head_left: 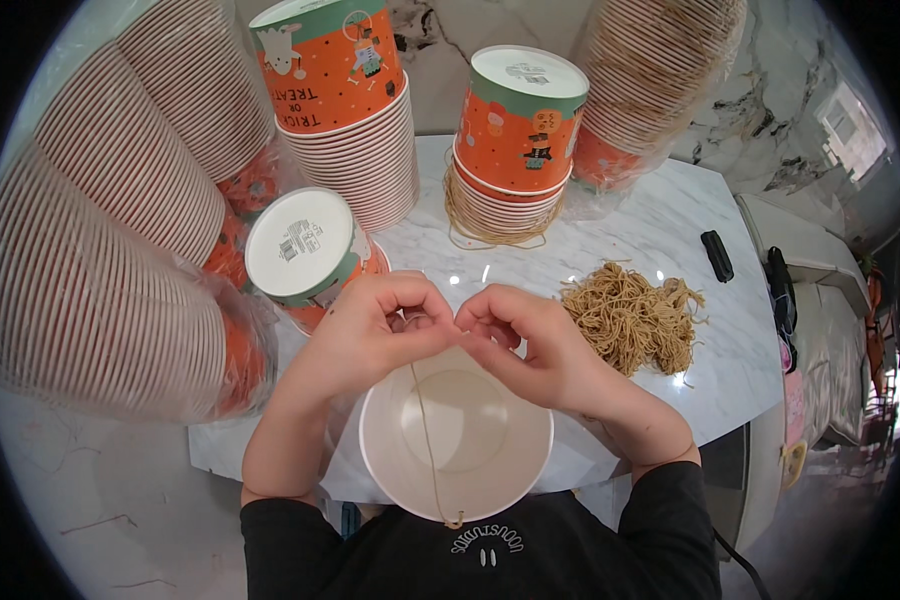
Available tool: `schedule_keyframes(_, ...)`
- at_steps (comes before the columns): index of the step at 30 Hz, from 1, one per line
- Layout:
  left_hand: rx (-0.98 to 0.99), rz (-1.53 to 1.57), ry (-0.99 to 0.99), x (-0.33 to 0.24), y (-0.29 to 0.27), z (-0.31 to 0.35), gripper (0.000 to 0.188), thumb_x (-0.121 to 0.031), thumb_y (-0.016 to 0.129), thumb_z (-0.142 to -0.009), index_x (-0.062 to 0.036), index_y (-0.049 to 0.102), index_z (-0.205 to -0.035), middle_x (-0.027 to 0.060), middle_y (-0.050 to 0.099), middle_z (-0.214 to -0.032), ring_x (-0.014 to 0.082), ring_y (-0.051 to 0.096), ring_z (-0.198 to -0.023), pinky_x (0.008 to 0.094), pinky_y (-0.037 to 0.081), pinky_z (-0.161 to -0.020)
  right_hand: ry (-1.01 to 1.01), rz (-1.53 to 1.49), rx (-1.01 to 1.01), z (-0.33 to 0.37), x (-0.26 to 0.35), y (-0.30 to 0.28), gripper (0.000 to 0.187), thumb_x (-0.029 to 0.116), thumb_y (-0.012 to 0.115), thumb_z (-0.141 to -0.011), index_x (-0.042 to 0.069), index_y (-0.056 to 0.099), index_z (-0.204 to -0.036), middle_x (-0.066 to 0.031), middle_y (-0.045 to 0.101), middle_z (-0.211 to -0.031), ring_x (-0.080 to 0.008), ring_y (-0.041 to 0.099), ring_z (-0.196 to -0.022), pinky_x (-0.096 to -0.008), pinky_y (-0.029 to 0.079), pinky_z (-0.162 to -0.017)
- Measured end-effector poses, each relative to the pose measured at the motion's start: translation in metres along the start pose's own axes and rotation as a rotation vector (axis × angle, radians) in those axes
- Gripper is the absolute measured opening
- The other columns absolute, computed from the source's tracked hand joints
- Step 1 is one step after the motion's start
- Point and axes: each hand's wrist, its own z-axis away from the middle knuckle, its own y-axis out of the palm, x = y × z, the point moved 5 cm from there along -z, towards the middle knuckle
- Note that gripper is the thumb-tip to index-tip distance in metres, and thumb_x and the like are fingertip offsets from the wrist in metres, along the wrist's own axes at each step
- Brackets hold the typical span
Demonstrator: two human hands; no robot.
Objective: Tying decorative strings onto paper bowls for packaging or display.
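An open white paper bucket [457, 430] stands before my chest, its mouth facing up. A thin tan cord [427, 430] comes through a hole at the bucket's near rim and runs across the mouth up to my left hand [375, 325]. That hand is closed in a pinch on the cord above the far rim. My right hand [525, 345] meets it there, thumb and fingertips pressed together. What the right fingertips hold is hidden. To the right of my right hand lies a loose heap of tan cords [635, 320].
Upside-down orange and green buckets stand in a stack [345, 120], another stack [520, 130] ringed by cord, and a shorter one [305, 250]. Bagged bucket stacks [110, 290] crowd the left; another [660, 70] is back right. A black object [716, 256] lies on the marbled table [740, 350].
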Motion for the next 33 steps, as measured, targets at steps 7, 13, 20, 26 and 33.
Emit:
schedule_keyframes(7,0.074,0.094,-0.024,0.003,0.001,-0.002,0.006,-0.002,0.073,-0.092,-0.0019,0.067,-0.089,-0.0041,0.063,-0.088,0.0014,0.057,-0.08,0.0198,0.046,-0.071,-0.136,0.194,-0.041,0.0,0.006,0.002,0.014,0.007,0.075,-0.087,0.005,0.064,-0.096,-0.0063,0.063,-0.082,-0.0209,0.063,-0.072,-0.0338,0.049,-0.063)
schedule_keyframes(13,0.067,0.085,-0.017,0.003,-0.004,-0.001,0.006,-0.002,0.071,-0.09,-0.0029,0.065,-0.087,-0.0062,0.061,-0.083,0.0004,0.054,-0.076,0.0191,0.046,-0.069,-0.133,0.231,-0.049,0.0,0.007,0.0,0.015,0.004,0.075,-0.083,0.005,0.063,-0.091,-0.0062,0.061,-0.079,-0.0222,0.062,-0.072,-0.0349,0.05,-0.063)
schedule_keyframes(20,0.05,0.06,0.005,0.0,-0.005,-0.002,0.007,0.0,0.07,-0.088,-0.0027,0.065,-0.085,-0.0077,0.06,-0.08,-0.001,0.052,-0.073,0.0182,0.044,-0.065,-0.153,0.261,-0.038,0.001,0.01,-0.001,0.015,0.003,0.075,-0.081,0.005,0.062,-0.089,-0.0062,0.06,-0.078,-0.0231,0.062,-0.072,-0.0357,0.05,-0.063)
schedule_keyframes(26,0.028,0.021,0.015,0.001,-0.007,0.0,0.006,-0.001,0.071,-0.089,-0.0025,0.066,-0.087,-0.0082,0.061,-0.08,-0.0015,0.053,-0.07,0.0165,0.043,-0.064,-0.186,0.257,-0.031,0.0,0.009,-0.002,0.016,0.005,0.077,-0.082,0.005,0.065,-0.093,-0.0063,0.063,-0.082,-0.0221,0.063,-0.071,-0.0341,0.051,-0.062)
schedule_keyframes(33,0.031,0.21,-0.045,-0.02,0.015,0.017,0.015,0.0,0.073,-0.093,-0.0001,0.064,-0.105,0.0003,0.066,-0.088,0.0042,0.065,-0.08,0.0187,0.05,-0.064,-0.24,0.125,-0.063,0.0,0.014,-0.003,0.02,0.006,0.081,-0.085,0.003,0.07,-0.101,-0.0059,0.065,-0.09,-0.0178,0.064,-0.076,-0.0304,0.05,-0.063)
